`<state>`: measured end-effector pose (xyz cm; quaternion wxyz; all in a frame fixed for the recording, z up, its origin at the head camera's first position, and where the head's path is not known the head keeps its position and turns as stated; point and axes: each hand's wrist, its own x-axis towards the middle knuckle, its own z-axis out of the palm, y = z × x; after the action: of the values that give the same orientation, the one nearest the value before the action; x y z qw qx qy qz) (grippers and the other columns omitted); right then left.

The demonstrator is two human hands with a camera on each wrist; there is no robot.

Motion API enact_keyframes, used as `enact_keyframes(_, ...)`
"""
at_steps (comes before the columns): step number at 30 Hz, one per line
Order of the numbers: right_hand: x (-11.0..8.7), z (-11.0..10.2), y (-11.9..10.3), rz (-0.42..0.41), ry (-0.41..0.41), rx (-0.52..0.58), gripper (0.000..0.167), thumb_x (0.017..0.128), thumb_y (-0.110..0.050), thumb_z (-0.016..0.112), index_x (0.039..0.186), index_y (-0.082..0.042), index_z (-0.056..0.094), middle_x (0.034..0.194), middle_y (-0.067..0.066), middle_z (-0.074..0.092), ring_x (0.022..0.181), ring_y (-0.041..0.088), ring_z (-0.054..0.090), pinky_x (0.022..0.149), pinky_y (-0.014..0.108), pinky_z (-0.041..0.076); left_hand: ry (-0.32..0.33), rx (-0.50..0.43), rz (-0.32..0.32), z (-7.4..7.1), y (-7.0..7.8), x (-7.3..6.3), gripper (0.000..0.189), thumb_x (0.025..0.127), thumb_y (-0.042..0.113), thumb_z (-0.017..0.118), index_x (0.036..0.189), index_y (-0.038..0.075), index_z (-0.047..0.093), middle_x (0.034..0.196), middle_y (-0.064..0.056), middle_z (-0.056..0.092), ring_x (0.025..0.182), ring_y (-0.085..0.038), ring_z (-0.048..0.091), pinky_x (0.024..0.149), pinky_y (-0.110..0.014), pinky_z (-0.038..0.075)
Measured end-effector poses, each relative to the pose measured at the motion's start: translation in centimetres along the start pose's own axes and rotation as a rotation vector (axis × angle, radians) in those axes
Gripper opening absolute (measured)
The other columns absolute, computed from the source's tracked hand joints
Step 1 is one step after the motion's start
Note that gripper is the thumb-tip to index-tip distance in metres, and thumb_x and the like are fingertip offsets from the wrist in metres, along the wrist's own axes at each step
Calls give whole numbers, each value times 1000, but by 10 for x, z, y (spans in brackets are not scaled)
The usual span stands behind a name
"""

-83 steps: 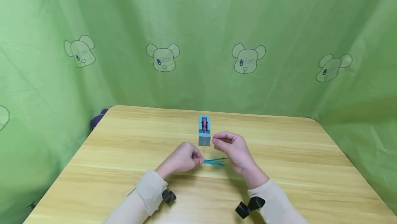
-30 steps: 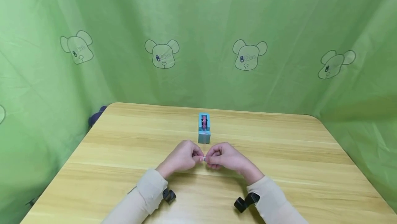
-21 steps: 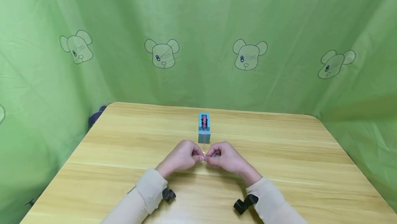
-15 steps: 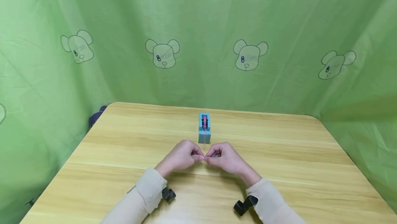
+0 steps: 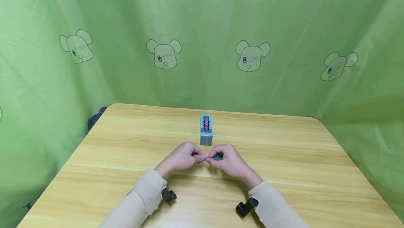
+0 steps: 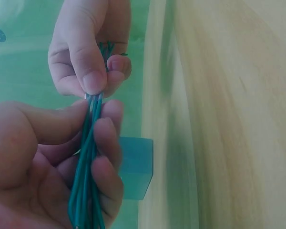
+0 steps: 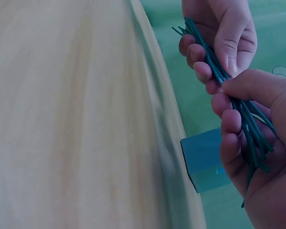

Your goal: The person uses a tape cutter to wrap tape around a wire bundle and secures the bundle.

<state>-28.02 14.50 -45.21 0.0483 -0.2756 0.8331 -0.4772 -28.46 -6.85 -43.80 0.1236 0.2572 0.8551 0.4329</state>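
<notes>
Both hands meet over the table in the head view, fingertips nearly touching, with a bundle of thin green wires (image 6: 87, 162) running between them. My left hand (image 5: 183, 156) pinches the bundle between thumb and fingers, and one end lies along its palm in the left wrist view. Just beyond, my right hand (image 5: 229, 160) pinches the same bundle, its thumb close to the left fingertips. Loose wire ends spread across the right palm in the right wrist view. A shiny clear strip, like tape, shows round the wires where the hands meet. Fingers hide part of it.
Behind the hands stands a blue tape dispenser (image 5: 206, 139) with a pinkish tape roll (image 5: 206, 123). The wooden table (image 5: 284, 151) has a green curtain (image 5: 208, 87) along its back and sides. Something dark purple (image 5: 95, 118) pokes out beyond its left edge.
My right hand has come down from beside the dispenser to the wires and now pinches them beside the left hand. Lately both hands have shifted only slightly; wire ends show again by the right fingers.
</notes>
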Motion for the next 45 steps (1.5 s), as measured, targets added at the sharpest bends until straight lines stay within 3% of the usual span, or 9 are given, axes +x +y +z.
enact_keyframes(5, 0, 2, 3, -22, 13, -20, 6, 87, -9, 75, 83, -13, 74, 84, -6, 71, 80, 15, 65, 75, 30, 54, -18, 33, -47, 2, 0, -1, 30, 101, 18, 59, 77, 10, 75, 69, -3, 68, 50, -8, 40, 48, -23, 33)
enact_keyframes(10, -1, 3, 3, -16, 16, -29, 4, 87, -10, 76, 83, -11, 74, 84, -5, 70, 80, 15, 65, 75, 30, 54, 24, 44, -57, 4, 1, -3, 27, 99, 17, 62, 76, 11, 76, 67, -1, 68, 48, -8, 39, 46, -23, 30)
enact_keyframes(23, -1, -2, -6, 102, -41, 38, 7, 90, -11, 72, 92, -5, 75, 82, 4, 69, 71, 14, 59, 63, 25, 50, 106, 90, -77, 11, 2, -3, 15, 93, 14, 71, 81, 11, 79, 66, 8, 67, 55, -10, 52, 54, -26, 43)
enact_keyframes(30, -2, -4, -11, 204, -74, 57, 14, 93, -13, 68, 97, -1, 75, 79, 7, 68, 66, 16, 57, 56, 26, 46, 151, 103, -82, 12, 3, -3, 9, 91, 14, 73, 86, 14, 81, 81, 8, 72, 67, -8, 59, 65, -28, 51)
enact_keyframes(37, -1, -5, -7, 181, -38, 69, 8, 92, -11, 70, 93, -6, 76, 87, 4, 70, 75, 18, 59, 63, 27, 48, 179, 133, -48, 11, 7, -2, 7, 90, 16, 74, 87, 17, 81, 86, 7, 74, 79, -8, 64, 73, -30, 53)
enact_keyframes(45, -2, -5, -2, 172, -16, 45, 4, 90, -8, 73, 91, -7, 75, 88, 0, 70, 85, 20, 61, 75, 34, 49, 148, 189, -19, 7, 6, -2, 7, 91, 20, 74, 89, 20, 81, 87, 11, 73, 83, -7, 64, 78, -31, 51)
